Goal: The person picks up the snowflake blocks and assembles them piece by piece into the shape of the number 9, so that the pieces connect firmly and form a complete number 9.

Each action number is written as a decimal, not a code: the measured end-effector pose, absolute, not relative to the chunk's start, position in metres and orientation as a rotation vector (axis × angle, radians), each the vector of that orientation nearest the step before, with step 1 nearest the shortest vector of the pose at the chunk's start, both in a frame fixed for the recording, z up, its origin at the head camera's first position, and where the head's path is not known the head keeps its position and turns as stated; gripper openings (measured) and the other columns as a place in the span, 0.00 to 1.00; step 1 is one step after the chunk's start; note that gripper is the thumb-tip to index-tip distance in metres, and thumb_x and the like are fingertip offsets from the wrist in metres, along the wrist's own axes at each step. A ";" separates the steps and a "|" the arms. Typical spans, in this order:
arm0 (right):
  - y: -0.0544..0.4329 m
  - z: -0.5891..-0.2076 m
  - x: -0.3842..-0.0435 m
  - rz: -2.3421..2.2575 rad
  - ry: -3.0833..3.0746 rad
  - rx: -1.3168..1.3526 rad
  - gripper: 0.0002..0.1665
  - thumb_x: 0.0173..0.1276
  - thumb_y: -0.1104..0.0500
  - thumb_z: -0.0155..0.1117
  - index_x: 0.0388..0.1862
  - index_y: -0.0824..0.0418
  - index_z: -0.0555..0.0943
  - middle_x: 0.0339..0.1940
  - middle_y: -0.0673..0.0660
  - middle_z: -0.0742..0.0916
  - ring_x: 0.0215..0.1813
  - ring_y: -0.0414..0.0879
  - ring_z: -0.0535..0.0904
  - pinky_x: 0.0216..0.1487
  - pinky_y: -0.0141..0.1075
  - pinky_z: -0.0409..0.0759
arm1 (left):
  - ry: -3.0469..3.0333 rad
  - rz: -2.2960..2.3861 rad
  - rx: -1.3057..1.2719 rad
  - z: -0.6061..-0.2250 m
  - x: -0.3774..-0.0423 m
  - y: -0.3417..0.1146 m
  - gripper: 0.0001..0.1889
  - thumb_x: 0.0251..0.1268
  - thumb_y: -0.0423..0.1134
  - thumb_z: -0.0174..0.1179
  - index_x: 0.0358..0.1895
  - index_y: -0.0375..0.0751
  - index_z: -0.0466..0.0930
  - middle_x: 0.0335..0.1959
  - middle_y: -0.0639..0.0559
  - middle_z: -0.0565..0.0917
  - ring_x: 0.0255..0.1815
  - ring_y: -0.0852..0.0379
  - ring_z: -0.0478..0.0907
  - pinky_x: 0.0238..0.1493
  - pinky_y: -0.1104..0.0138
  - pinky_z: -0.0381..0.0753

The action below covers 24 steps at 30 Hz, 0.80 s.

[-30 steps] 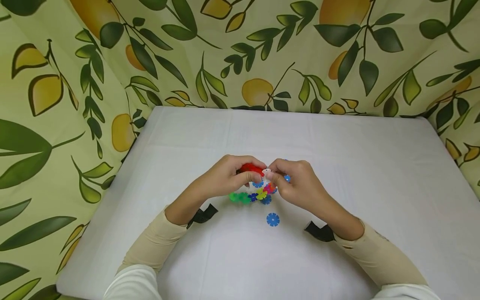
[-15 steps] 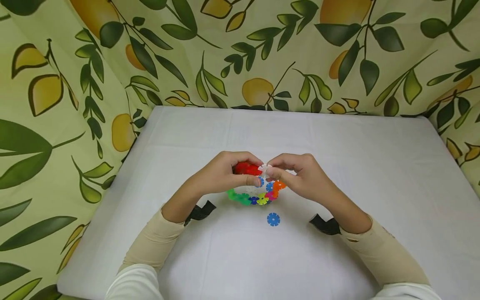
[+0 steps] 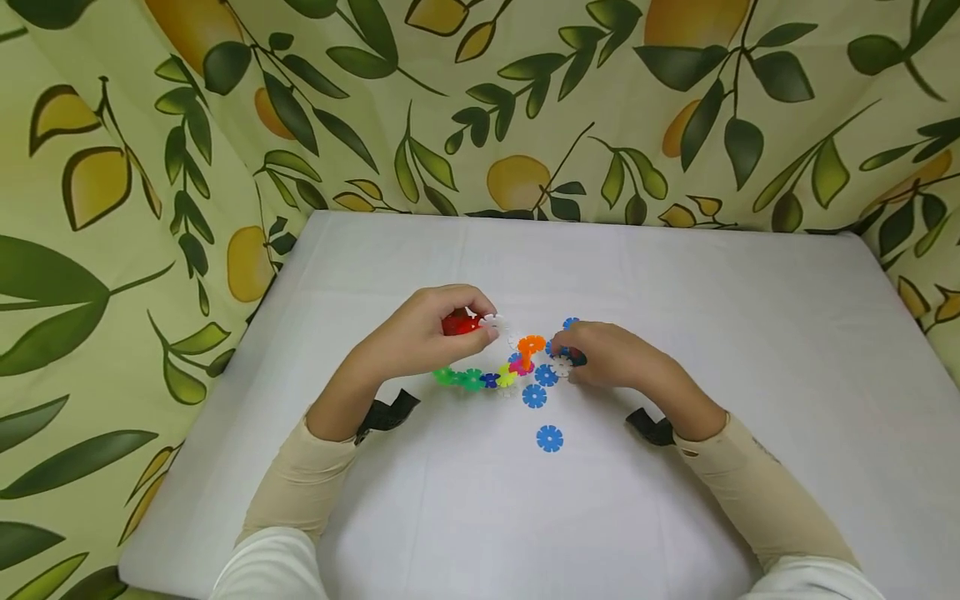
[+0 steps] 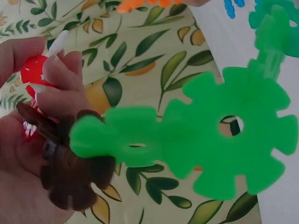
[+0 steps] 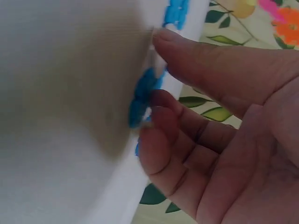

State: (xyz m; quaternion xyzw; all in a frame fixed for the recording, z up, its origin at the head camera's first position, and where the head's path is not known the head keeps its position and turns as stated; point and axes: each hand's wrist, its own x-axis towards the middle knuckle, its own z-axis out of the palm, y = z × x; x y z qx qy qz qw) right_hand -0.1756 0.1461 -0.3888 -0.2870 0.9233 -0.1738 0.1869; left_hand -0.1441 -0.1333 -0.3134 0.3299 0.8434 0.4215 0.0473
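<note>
My left hand [image 3: 420, 333] pinches the red end [image 3: 459, 323] of a chain of slotted plastic snowflake discs, with a white disc [image 3: 492, 322] at its fingertips. From there the chain hangs in a curve through green discs [image 3: 472, 380], dark blue, yellow, pink and orange discs [image 3: 532, 343]. A brown disc [image 4: 70, 182] shows against the palm in the left wrist view. Over loose blue discs [image 3: 546, 375] and a white disc [image 3: 561, 365], my right hand [image 3: 611, 354] reaches down. Its thumb and bent fingers stand apart around blue discs [image 5: 142, 95] in the right wrist view.
Loose blue discs lie on the white-covered table, one blue disc [image 3: 550, 438] nearer the front and another blue disc [image 3: 571, 322] beyond the right hand. A leaf-and-fruit patterned curtain [image 3: 517, 108] borders the table [image 3: 465, 517] at the back and sides.
My right hand has let go of the white disc at the chain's end and moved down to the loose discs. My left hand has drawn left and slightly back, carrying the chain.
</note>
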 end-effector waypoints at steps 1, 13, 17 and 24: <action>0.146 -0.391 -0.176 -0.468 2.598 -0.803 0.23 0.58 0.64 0.78 0.53 0.59 0.85 0.40 0.53 0.84 0.43 0.50 0.76 0.49 0.46 0.81 | 2.567 1.298 1.012 -0.313 -0.144 -0.133 0.05 0.66 0.37 0.65 0.43 0.42 0.83 0.38 0.55 0.82 0.39 0.55 0.76 0.37 0.63 0.83; 0.159 -0.381 -0.180 -0.844 2.434 -0.852 0.13 0.65 0.65 0.72 0.44 0.60 0.77 0.26 0.53 0.79 0.29 0.47 0.74 0.31 0.36 0.75 | 2.524 1.445 1.059 -0.318 -0.145 -0.127 0.03 0.70 0.36 0.62 0.42 0.42 0.83 0.37 0.54 0.82 0.38 0.54 0.76 0.36 0.62 0.81; 0.161 -0.364 -0.173 -1.402 2.377 -0.822 0.14 0.70 0.68 0.65 0.53 0.66 0.77 0.27 0.59 0.82 0.27 0.52 0.78 0.33 0.34 0.81 | 2.522 1.472 1.082 -0.320 -0.144 -0.123 0.03 0.71 0.35 0.61 0.42 0.41 0.82 0.35 0.55 0.81 0.36 0.53 0.75 0.34 0.63 0.80; 0.149 -0.346 -0.151 -1.954 2.147 -0.646 0.11 0.72 0.67 0.63 0.49 0.72 0.78 0.33 0.58 0.85 0.38 0.51 0.80 0.44 0.35 0.83 | 2.514 1.494 1.110 -0.324 -0.140 -0.116 0.03 0.74 0.34 0.56 0.45 0.40 0.76 0.33 0.54 0.78 0.33 0.52 0.73 0.33 0.62 0.77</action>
